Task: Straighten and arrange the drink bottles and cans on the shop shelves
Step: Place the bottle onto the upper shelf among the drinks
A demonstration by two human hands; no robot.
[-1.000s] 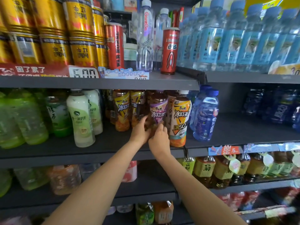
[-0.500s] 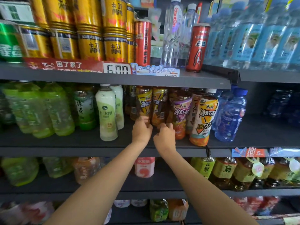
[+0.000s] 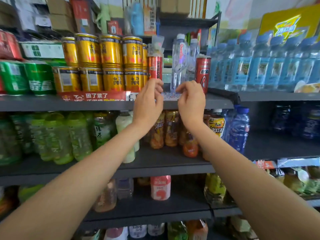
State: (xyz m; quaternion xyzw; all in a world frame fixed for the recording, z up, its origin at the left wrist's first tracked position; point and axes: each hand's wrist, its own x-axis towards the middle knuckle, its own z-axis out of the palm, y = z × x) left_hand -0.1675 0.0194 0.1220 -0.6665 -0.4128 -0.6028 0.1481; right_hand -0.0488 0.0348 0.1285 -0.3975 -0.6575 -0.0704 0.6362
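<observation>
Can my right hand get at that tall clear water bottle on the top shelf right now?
Probably yes. The right hand hovers empty at the shelf edge, just below the clear water bottle, which stands at the front with nothing before it but a small price tag.

Two bare forearms, no sleeves; left hand (image 3: pixel 147 103), right hand (image 3: pixel 191 103) bare, ungloved.

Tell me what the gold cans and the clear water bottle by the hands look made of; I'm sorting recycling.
Gold cans: apparently metal, glossy, judging by ribbed rims and bright reflections. Clear water bottle: seemingly thin transparent plastic with a white cap; the shelf shows through it. Both hands hover empty nearby.
</observation>
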